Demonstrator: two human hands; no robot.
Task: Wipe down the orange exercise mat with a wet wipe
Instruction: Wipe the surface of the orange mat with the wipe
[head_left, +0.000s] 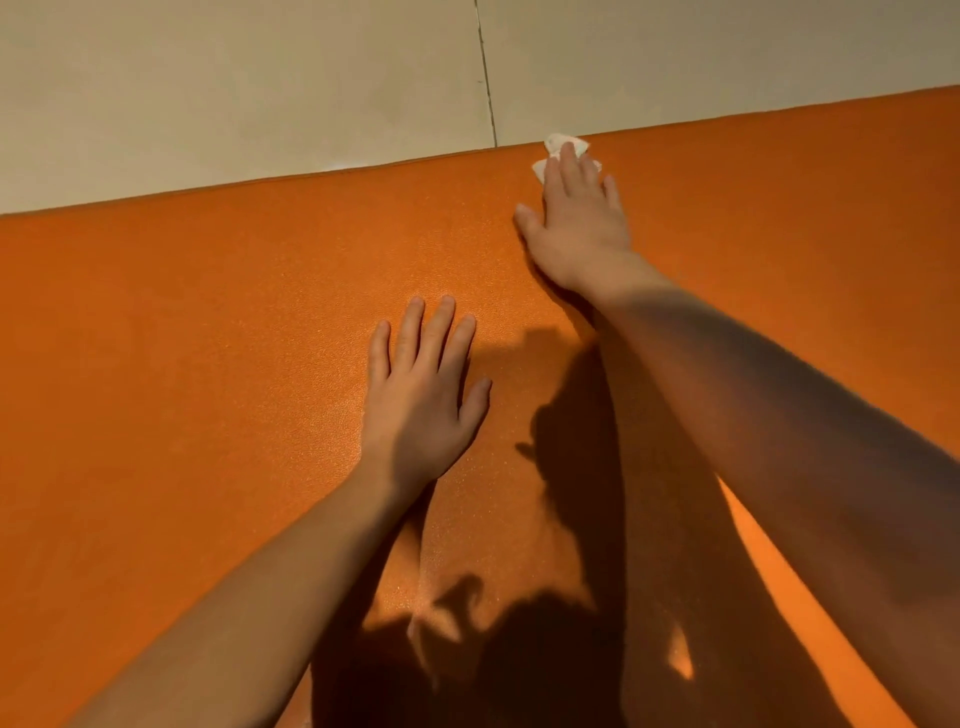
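Mat (208, 338) is lying flat on the floor (260, 78), the left hand (421, 395) is bracing it with flat fingers, and the right hand (579, 223) is pressing the wipe (558, 141) under straight fingers at the far edge, risking sliding it onto the floor.

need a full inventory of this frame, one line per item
exercise mat: 1, orange, spread on the floor, fills most of the view
wet wipe: 1, white, at the mat's far edge, under the right fingers
floor tiles: beige, beyond the mat's far edge
grout line: 1, dark, runs between the tiles to the mat's edge
shadows: dark, cast on the mat between the arms
left hand: 1, flat on the mat, fingers straight
right hand: 1, reaches far, straight fingers press the wipe
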